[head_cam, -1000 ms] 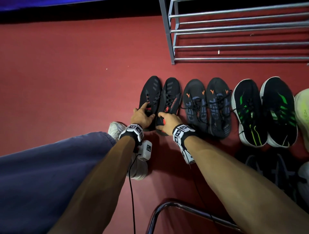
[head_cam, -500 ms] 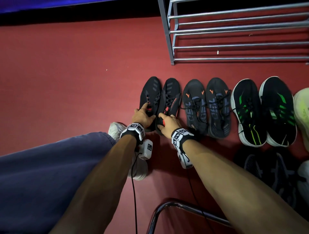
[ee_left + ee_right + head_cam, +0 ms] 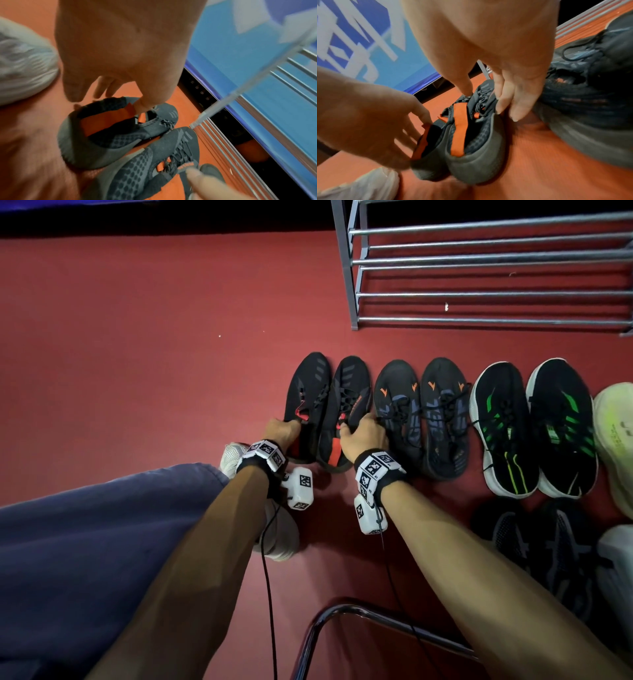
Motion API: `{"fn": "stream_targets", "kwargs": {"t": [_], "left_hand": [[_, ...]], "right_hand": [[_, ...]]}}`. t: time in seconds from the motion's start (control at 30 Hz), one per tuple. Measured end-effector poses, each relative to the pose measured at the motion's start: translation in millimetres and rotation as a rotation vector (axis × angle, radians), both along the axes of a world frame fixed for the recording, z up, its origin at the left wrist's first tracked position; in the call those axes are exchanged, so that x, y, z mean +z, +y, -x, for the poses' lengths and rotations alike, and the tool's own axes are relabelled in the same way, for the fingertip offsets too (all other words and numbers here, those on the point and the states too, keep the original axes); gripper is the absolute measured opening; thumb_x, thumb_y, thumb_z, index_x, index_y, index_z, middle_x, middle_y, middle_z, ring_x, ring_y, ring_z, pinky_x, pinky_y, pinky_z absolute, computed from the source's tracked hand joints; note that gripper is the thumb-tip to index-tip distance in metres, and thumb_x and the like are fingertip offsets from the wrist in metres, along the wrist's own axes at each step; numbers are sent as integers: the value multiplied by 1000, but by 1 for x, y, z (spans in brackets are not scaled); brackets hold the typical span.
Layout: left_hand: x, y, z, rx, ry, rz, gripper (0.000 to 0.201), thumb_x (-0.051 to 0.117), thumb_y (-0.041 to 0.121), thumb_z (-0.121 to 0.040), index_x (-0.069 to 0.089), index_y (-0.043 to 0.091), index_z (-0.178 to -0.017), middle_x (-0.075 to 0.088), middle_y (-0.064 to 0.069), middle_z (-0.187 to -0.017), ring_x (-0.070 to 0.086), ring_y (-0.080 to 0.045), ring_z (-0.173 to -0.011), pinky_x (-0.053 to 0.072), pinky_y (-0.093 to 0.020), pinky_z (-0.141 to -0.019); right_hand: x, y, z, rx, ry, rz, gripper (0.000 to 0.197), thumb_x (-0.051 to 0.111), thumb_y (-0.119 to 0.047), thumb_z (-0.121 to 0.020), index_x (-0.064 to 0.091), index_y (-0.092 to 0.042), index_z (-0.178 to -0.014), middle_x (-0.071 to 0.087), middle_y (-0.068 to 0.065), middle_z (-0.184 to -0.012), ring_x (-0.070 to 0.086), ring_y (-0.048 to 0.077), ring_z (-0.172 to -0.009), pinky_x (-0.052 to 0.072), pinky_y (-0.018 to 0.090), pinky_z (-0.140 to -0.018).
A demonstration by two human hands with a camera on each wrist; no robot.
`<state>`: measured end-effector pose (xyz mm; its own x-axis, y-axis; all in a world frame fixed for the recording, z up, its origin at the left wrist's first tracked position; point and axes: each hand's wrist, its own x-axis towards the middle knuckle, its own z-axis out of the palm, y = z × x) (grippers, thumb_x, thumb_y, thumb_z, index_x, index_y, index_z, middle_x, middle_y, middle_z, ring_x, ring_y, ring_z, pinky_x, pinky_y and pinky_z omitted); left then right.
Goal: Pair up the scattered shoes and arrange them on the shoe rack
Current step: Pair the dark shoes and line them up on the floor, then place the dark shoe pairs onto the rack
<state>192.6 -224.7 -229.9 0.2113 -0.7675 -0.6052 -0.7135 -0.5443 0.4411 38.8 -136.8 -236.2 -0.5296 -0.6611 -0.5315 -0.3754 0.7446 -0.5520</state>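
Two black shoes with orange-red lining lie side by side at the left end of a row on the red floor. My left hand (image 3: 282, 430) grips the collar of the left shoe (image 3: 308, 392); the left wrist view has the thumb inside the opening of that left shoe (image 3: 102, 142) and the fingers outside. My right hand (image 3: 359, 433) holds the right shoe (image 3: 349, 398) at its collar, thumb over the tongue and fingers down the outer side of the right shoe (image 3: 479, 148). The grey metal shoe rack (image 3: 479, 293) stands beyond the row with bare rails.
Right of this pair lie a black pair with orange marks (image 3: 421, 412), a black-and-green pair (image 3: 531, 426), a pale shoe (image 3: 615, 440) and dark shoes (image 3: 534, 546). My own white shoe (image 3: 274, 529) and a chrome tube frame (image 3: 342, 611) are close by.
Both hands slid forward from the heels and curled round the shoe collars. The two shoes have hardly shifted on the floor.
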Motion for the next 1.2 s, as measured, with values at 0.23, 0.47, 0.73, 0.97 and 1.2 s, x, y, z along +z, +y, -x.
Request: {"fn": "stream_targets", "kwargs": {"t": [0.23,0.47,0.73,0.97,1.2], "left_hand": [[-9,11,-5,59,147,-144,27,67,22,-91,69,-1,-105,71,-16,-97,67,-28,-77,54,-31,-62],[-17,5,-19,120,185,-84,13,61,5,-97,66,-6,-102,65,-21,-96,62,-29,-84,56,-44,-78],[36,8,-13,135,280,107,24,74,14,-82,51,20,-78,65,-15,-88,62,-24,-79,59,-60,-82],[192,5,13,-6,437,317,54,82,43,-48,44,22,-80,58,-13,-88,60,-25,-79,59,-59,-71],[383,5,75,-143,637,470,39,74,0,-88,45,18,-106,62,-2,-89,65,-22,-82,60,-40,-63]], "right_hand": [[-13,-4,-14,-146,-203,-102,57,66,-41,-90,55,0,-128,66,17,-121,65,35,-108,52,38,-89],[-24,5,-11,-190,-250,-23,23,59,-19,-92,66,-5,-109,69,17,-114,66,36,-105,52,37,-88],[31,1,23,-58,-143,150,20,58,-21,-94,68,-3,-96,70,15,-102,66,34,-96,53,34,-83],[185,-11,63,8,-24,373,18,59,-19,-90,71,-5,-91,70,15,-92,65,33,-88,49,33,-77],[379,-22,129,78,178,618,16,58,-20,-91,66,-6,-87,69,12,-90,64,35,-91,47,33,-72]]}}
